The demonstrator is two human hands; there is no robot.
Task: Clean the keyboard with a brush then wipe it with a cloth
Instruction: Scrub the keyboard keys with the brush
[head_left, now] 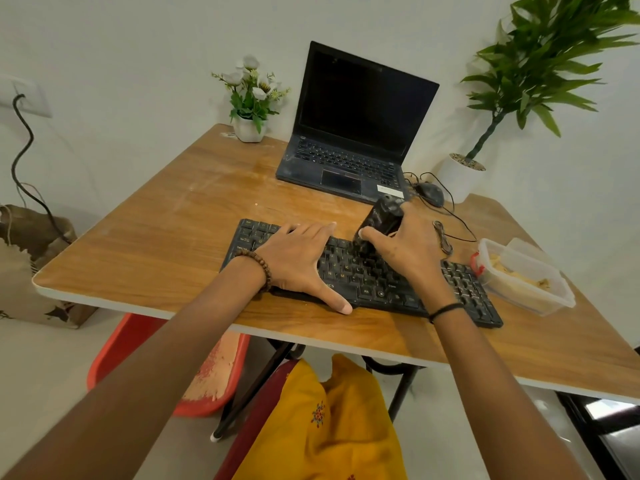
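A black keyboard (464, 285) lies near the front edge of the wooden table (166, 244). My left hand (298, 261) rests flat on the keyboard's left half, fingers spread, thumb past its front edge. My right hand (403, 251) grips a black brush (381, 220), which stands tilted with its lower end on the keys at the keyboard's middle. No cloth shows on the table.
An open black laptop (360, 126) sits behind the keyboard, with a mouse (431, 194) and its cable to the right. A clear plastic container (526, 275) stands right of the keyboard. A flower pot (249, 129) and a tall potted plant (460, 178) stand at the back.
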